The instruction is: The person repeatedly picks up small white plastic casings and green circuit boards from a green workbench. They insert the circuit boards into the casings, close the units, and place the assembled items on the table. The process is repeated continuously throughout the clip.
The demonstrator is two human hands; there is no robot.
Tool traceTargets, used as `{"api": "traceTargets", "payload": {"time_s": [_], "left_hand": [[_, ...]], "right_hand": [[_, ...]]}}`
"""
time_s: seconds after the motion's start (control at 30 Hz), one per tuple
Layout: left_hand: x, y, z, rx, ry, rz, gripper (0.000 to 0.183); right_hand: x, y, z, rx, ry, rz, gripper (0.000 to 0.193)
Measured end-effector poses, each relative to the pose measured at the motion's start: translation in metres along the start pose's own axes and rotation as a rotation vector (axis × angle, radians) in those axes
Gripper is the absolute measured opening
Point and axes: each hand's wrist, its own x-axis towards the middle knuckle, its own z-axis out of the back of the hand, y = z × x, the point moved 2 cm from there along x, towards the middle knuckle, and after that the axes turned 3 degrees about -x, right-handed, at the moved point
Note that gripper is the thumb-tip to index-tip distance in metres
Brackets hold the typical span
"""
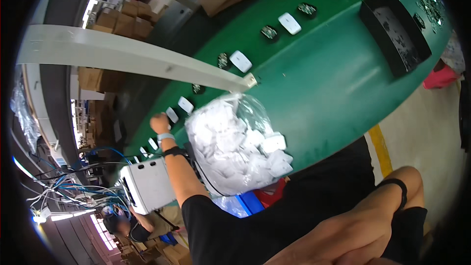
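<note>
My left hand [159,123] stretches out over the green conveyor belt, its fingers curled closed. What they hold, if anything, is hidden. Right beside it lies a white plastic cover [171,115], with another white cover [185,104] just past that. Close to the camera at the lower right, my right hand [338,235] is raised in front of my body. Its fingers run out of the picture at the bottom. Between my arms, a clear plastic bag [221,142] full of white plastic covers sits on the green table edge.
Dark round parts with circuit boards [269,33] and white covers line the belt. A black tray [395,34] stands far right, beside a pile of small boards [430,7]. A pale metal post [132,54] crosses above. Left of the bag is a white machine [149,184]; another person [140,225] sits beyond.
</note>
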Motion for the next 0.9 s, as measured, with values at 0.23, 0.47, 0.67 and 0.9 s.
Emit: {"api": "traceTargets", "payload": {"time_s": [0.23, 0.47, 0.67, 0.9], "left_hand": [[-0.080, -0.152, 0.196, -1.087, -0.082, -0.044, 0.016], [-0.269, -0.264, 0.271, -0.729, 0.586, -0.727, 0.045], [-0.319, -0.293, 0.259, -0.425, 0.682, -0.843, 0.085], [-0.305, -0.292, 0.226, -0.493, 0.594, -0.832, 0.059]], "right_hand": [[-0.005, -0.020, -0.022, 0.029, -0.010, 0.098, 0.061], [-0.056, 0.051, -0.018, -0.979, 0.057, 0.005, 0.049], [-0.162, 0.221, 0.076, -1.592, -1.097, -0.229, 0.034], [-0.239, 0.317, 0.197, -2.064, -0.706, -1.520, 0.116]]}}
